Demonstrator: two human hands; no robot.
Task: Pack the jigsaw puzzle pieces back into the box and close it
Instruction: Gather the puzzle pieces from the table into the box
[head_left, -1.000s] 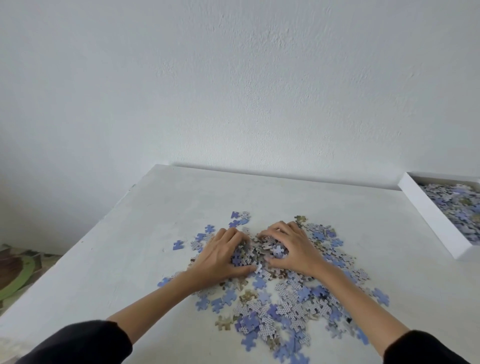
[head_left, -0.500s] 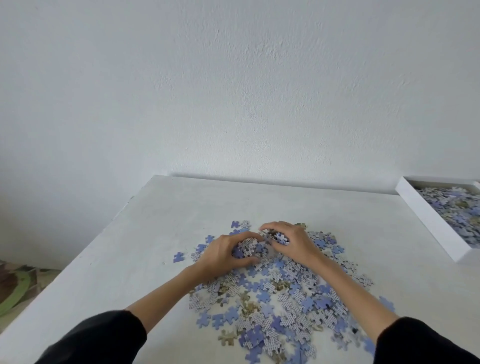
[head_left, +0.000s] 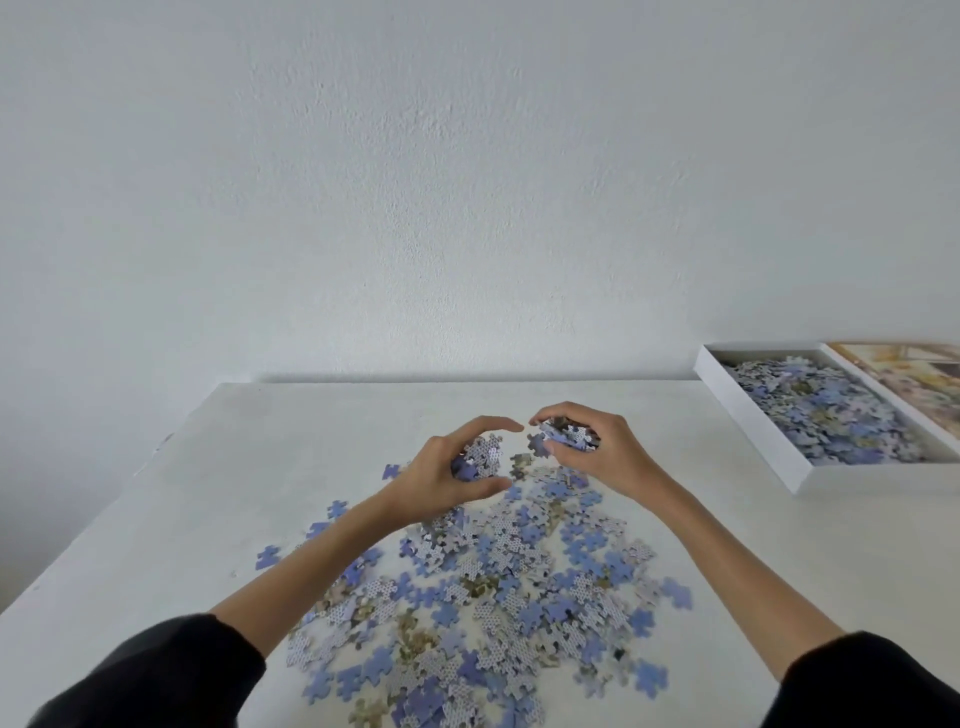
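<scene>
— Where do things stand?

— You're partway. Your box (head_left: 753, 431) sits open at the far right corner of the desk (head_left: 249, 467) with a good layer of pieces (head_left: 831, 410) in it. What looks like its lid (head_left: 914, 379) lies just beside it, along the right edge.

— And what's left?

— Plenty. A wide pile (head_left: 498, 587) spreads from the middle of the desk down to the near edge, with a few strays (head_left: 267, 557) toward the left edge. I'd guess as much lies out here as in the box, maybe more.

— The hands?

— Both hover just above the far end of the pile, fingertips nearly meeting. Your left hand (head_left: 441, 478) curls round a handful (head_left: 480, 457), thumb underneath. Your right hand (head_left: 602, 457) clutches another, with one piece poking out at the fingertips.

— So the next step?

— Likely you carry both loads over to the box, well apart to the right, and drop them in. Loose pieces may slip on the way. Several more scoops, then you set the lid on.
</scene>
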